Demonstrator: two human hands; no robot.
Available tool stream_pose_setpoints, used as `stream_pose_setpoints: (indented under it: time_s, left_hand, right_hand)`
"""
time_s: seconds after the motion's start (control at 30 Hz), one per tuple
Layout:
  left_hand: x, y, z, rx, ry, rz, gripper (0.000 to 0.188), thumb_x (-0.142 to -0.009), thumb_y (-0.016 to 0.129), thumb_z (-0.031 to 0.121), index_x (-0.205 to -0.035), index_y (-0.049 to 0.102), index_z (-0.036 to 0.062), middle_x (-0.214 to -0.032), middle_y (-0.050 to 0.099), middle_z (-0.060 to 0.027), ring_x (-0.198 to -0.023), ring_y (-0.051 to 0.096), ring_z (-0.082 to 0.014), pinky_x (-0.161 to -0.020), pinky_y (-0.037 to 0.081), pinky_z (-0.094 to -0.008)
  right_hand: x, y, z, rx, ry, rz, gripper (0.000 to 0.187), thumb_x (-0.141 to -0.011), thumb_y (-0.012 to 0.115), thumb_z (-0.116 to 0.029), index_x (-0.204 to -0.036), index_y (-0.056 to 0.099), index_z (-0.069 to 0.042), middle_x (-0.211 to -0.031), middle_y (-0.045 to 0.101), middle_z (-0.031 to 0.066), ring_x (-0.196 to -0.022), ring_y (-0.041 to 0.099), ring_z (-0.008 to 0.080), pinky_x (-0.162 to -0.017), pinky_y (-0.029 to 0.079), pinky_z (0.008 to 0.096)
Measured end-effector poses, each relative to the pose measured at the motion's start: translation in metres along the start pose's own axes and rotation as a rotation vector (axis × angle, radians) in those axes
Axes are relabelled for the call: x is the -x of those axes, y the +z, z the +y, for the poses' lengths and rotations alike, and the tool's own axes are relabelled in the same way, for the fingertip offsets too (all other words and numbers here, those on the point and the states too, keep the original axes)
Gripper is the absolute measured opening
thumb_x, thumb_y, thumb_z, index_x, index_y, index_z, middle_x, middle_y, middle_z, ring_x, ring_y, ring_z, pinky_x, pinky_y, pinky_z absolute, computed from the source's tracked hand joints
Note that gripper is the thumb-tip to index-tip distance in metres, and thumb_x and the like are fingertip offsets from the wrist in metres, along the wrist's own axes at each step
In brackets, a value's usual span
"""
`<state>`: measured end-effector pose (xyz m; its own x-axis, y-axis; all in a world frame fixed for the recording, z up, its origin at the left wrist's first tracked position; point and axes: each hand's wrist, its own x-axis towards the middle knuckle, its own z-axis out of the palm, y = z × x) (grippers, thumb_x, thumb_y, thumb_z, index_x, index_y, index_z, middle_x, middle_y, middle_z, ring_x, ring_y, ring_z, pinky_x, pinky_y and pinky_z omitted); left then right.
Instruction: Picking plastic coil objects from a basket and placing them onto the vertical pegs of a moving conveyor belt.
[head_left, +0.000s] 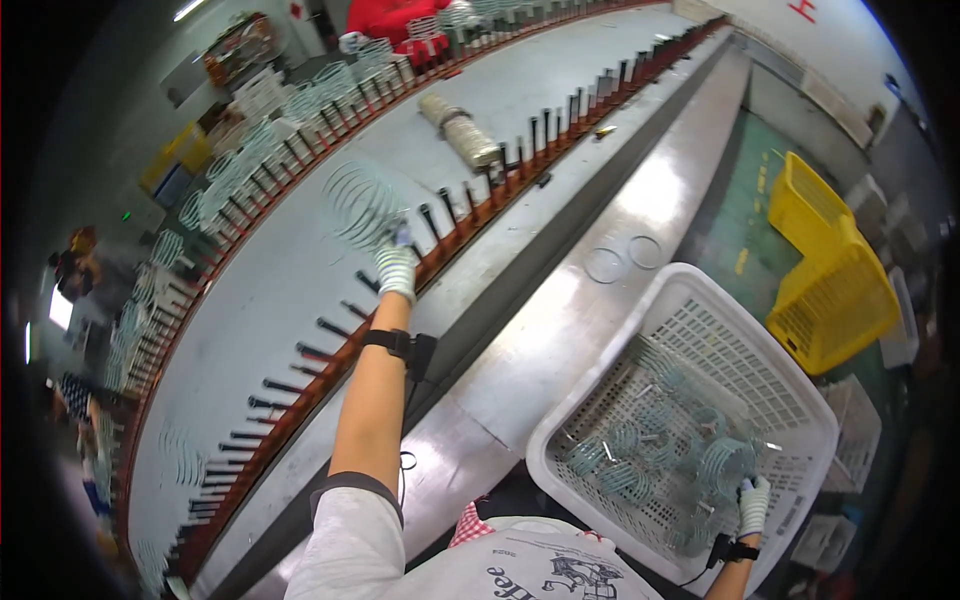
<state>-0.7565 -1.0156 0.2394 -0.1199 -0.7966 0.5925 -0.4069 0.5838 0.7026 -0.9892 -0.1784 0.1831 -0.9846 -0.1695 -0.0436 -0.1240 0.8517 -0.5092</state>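
My left hand (pixel 396 268), in a striped white glove, reaches over the row of dark upright pegs (pixel 430 222) along the conveyor line. Its fingers are closed on a pale green, see-through spiral coil (pixel 358 205), which is slightly blurred. Low on the right, my right hand (pixel 753 508), gloved too, is inside the white plastic basket (pixel 690 285), near its side wall. Its fingers close at the edge of another spiral coil (pixel 727 466); the fingertips are partly hidden. Several similar coils (pixel 625 455) lie heaped in the basket.
A rolled, wrapped bundle (pixel 458 132) lies on the grey conveyor deck (pixel 290 240). Two loose rings (pixel 605 266) rest on the metal ledge. Yellow baskets (pixel 835 295) stand on the floor at right. Across the line, a person in red (pixel 385 18) and coils beside a second peg row are visible.
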Motion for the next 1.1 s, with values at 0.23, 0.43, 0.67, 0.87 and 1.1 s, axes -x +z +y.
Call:
stream_pose_setpoints:
  time_s: [0.23,0.43,0.67,0.87,1.1]
  left_hand:
    - [0.040,-0.046,-0.025,-0.145,0.085,-0.203,0.058,-0.069,0.052,0.004,-0.125,0.039,0.0047,-0.113,0.053,-0.0167,-0.094,0.052,-0.0301,-0.084,0.041,-0.0353]
    - [0.182,-0.064,0.151,0.368,0.020,-0.975,0.065,-0.081,0.055,0.013,-0.137,0.022,0.0041,-0.141,0.023,-0.0162,-0.130,0.025,-0.0273,-0.105,0.023,-0.0373]
    - [0.230,-0.056,0.250,0.773,-0.561,-1.453,0.050,-0.088,0.048,0.011,-0.132,0.026,0.0026,-0.096,0.054,-0.0108,-0.076,0.056,-0.0144,-0.069,0.049,-0.0264]
    - [0.224,-0.046,0.254,0.527,-0.829,-1.468,0.031,-0.087,0.054,0.024,-0.106,0.051,0.0007,-0.070,0.054,-0.0032,-0.056,0.051,-0.0076,-0.049,0.044,-0.0204]
    - [0.245,-0.070,0.228,0.767,-1.501,-1.215,0.041,-0.080,0.064,0.036,-0.103,0.052,0.0047,-0.068,0.051,0.0002,-0.051,0.045,-0.0083,-0.047,0.038,-0.0210]
  right_hand:
    - [0.071,-0.031,-0.174,-0.495,0.044,-0.132,0.023,-0.080,0.051,-0.018,-0.086,0.061,0.002,-0.061,0.052,0.0008,-0.051,0.045,0.0089,-0.047,0.037,0.0261]
    - [0.074,-0.026,-0.263,-0.774,0.040,-0.404,0.044,-0.083,0.055,-0.032,-0.107,0.057,0.005,-0.078,0.059,0.0029,-0.063,0.054,0.0088,-0.059,0.044,0.0226]
    - [0.035,-0.006,-0.304,-0.953,0.087,-0.753,0.038,-0.081,0.057,-0.027,-0.104,0.059,0.003,-0.076,0.058,-0.0009,-0.065,0.051,0.0060,-0.061,0.043,0.0212]
    - [-0.005,0.024,-0.289,-0.908,0.080,-0.876,0.028,-0.085,0.056,-0.022,-0.101,0.061,0.000,-0.070,0.058,-0.0011,-0.058,0.052,0.0059,-0.054,0.044,0.0211]
    - [-0.057,0.153,-0.200,-0.861,0.285,-1.004,0.044,-0.087,0.049,-0.041,-0.107,0.057,-0.002,-0.078,0.063,0.0074,-0.068,0.062,0.0164,-0.063,0.051,0.0281]
